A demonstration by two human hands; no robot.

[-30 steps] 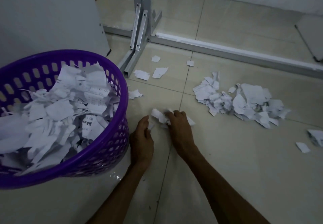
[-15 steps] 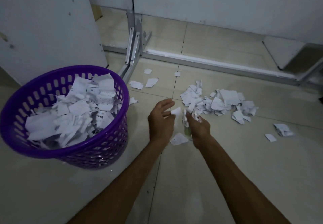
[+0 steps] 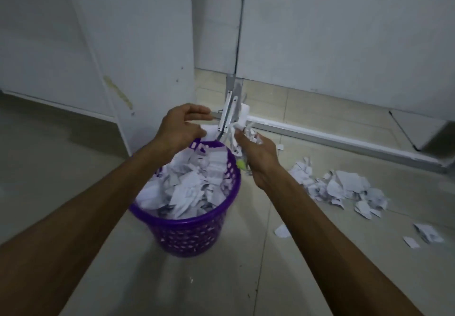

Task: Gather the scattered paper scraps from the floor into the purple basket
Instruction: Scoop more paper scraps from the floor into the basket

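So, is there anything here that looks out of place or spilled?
Yes. A pile of torn paper scraps lies on the floor right of the purple basket, with loose pieces farther right. A small yellow-green thing shows under the right hand among its scraps; I cannot identify it.

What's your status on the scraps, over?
Both hands gripping scraps above the purple basket. Main pile remains on floor. Nothing blocking.

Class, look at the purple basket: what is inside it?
The purple basket is heaped nearly to its rim with torn white paper scraps, some printed. Anything under that heap, and the basket's bottom, is covered. The left hand hides part of the far rim.
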